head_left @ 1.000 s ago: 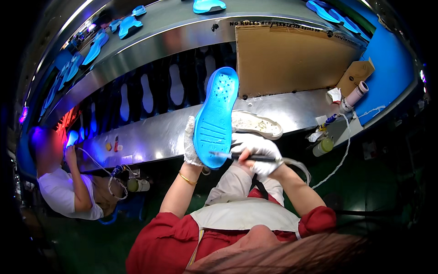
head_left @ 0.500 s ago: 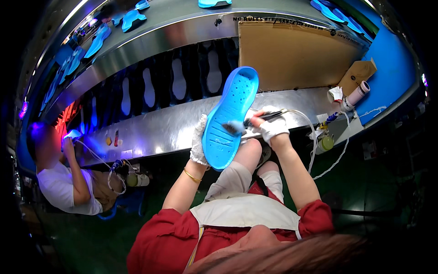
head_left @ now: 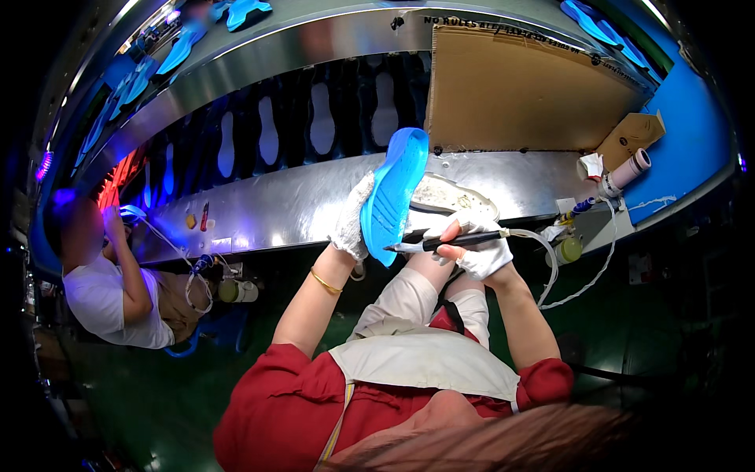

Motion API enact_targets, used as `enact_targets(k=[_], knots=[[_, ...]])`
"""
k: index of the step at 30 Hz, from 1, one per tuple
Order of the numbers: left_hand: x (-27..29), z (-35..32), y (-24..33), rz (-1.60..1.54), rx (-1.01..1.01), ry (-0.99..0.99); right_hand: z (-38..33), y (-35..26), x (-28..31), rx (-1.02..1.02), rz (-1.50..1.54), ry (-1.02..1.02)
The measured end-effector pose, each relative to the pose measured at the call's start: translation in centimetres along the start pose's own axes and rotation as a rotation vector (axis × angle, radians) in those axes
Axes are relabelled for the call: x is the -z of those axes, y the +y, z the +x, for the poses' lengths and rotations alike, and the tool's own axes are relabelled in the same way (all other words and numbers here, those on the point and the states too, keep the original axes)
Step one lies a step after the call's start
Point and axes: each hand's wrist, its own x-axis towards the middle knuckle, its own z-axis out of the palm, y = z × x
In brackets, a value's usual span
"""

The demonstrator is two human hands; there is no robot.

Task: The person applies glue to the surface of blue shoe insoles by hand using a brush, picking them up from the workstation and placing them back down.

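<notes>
A bright blue shoe sole is in my left hand, which wears a white knit glove and grips it by its left side. The sole is tilted, its hollow inner face turned to the right. My right hand, with a white glove that leaves fingertips bare, holds a hose-fed brush like a pen. The brush tip is at the sole's near right edge; whether the bristles touch it I cannot tell. Just right of the sole, a pale, whitish shoe-sole shape lies at the bench edge, partly hidden by the blue sole and my right hand.
A metal bench runs across, with a cardboard sheet standing behind it. Blue soles lie on the upper conveyor. The brush hose loops right toward a green-lidded jar. A co-worker sits at left.
The blue sole has turned from facing up to a steep tilt. The brush has moved from its middle to its near edge. The pale sole shape now shows.
</notes>
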Motion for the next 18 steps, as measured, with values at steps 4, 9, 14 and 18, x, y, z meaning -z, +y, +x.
enact_targets(k=[4, 9, 14, 18], knots=[[0.2, -0.1, 0.2, 0.075, 0.005, -0.027, 0.1, -1.3, -0.2, -0.056, 0.005, -0.063], [-0.4, -0.3, 0.2, 0.144, -0.029, -0.046, 0.6, -1.8, -0.5, -0.065, -0.005, -0.143], [-0.2, -0.2, 0.2, 0.079, -0.030, -0.069, 1.3, -1.7, -1.3, -0.053, -0.161, -0.102], [-0.9, -0.4, 0.2, 0.084, -0.051, -0.049, 1.4, -1.2, -0.8, -0.024, -0.066, 0.038]])
